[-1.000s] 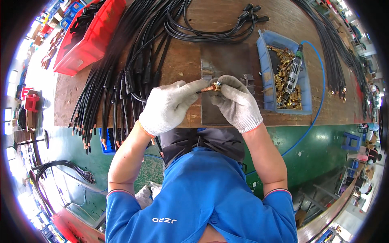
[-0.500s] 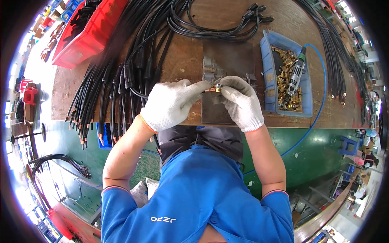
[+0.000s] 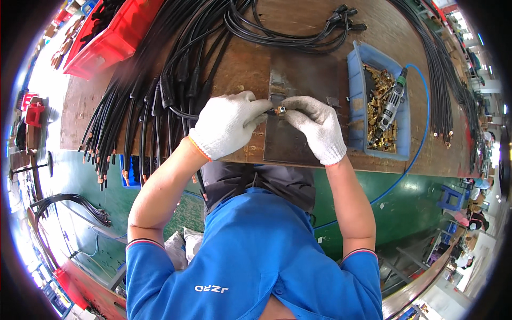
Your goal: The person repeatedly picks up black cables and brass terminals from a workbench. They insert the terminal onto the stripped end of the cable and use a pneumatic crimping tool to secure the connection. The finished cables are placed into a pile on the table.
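Both hands wear white knitted gloves and meet over a dark metal plate (image 3: 290,141) at the table's near edge. My left hand (image 3: 229,122) is closed around the end of a black cable (image 3: 184,114), whose length runs off to the left. Between the fingertips sits a small brass fitting (image 3: 280,110) at the cable's end. My right hand (image 3: 317,125) pinches this fitting from the other side with thumb and fingers. The fingers partly cover where cable and fitting meet, so how deep the cable sits cannot be made out.
Right of the plate, a blue bin (image 3: 357,101) holds many brass fittings (image 3: 380,85); a silver air tool (image 3: 392,106) with a blue hose (image 3: 426,114) lies across it. Black cables (image 3: 141,101) with copper ends overhang the table at left. A red bin (image 3: 114,45) stands at far left.
The fitting now sits closer to my left fingertips, and less bare copper shows between them. Both hands stay together over the plate. The whole view has shifted slightly.
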Tool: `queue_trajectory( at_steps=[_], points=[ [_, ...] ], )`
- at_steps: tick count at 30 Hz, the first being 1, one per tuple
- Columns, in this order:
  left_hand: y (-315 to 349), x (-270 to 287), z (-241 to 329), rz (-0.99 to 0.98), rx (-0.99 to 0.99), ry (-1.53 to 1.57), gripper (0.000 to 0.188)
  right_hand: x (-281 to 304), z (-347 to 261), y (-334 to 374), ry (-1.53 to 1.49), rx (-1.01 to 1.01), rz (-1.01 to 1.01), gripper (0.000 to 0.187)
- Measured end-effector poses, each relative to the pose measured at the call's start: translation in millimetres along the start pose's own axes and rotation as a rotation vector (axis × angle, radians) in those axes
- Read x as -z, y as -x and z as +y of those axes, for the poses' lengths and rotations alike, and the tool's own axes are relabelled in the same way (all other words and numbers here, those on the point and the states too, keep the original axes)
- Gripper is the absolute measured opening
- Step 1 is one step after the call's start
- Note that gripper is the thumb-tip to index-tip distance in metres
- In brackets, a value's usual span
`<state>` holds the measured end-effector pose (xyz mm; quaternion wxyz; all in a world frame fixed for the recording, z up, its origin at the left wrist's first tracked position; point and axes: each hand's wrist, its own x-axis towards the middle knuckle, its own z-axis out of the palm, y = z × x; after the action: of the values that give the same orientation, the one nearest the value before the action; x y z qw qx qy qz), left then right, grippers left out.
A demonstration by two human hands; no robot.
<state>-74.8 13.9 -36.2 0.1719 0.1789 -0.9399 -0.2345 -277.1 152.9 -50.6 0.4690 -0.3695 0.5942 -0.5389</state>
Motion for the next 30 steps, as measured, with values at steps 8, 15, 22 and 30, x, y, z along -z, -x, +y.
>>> queue_trajectory(
  at_steps=[8, 15, 22, 30],
  points=[
    [-1.6, -10.0, -5.9, 0.039, 0.023, 0.036, 0.024, 1.4, 12.8, -4.0, -0.198, -0.066, 0.046, 0.02],
    [-6.5, -11.8, -4.7, 0.071, 0.01, 0.046, 0.019, 1.4, 15.7, -7.6, -0.159, -0.067, 0.062, 0.02],
    [-10.6, -15.6, -6.7, 0.109, -0.01, 0.007, 0.021, -3.5, 9.7, -9.3, 0.016, 0.003, 0.052, 0.02],
    [-14.8, -16.0, -11.1, 0.142, 0.002, 0.018, 0.02, -1.5, 7.0, -19.5, 0.483, 0.283, 0.124, 0.019]
  ],
)
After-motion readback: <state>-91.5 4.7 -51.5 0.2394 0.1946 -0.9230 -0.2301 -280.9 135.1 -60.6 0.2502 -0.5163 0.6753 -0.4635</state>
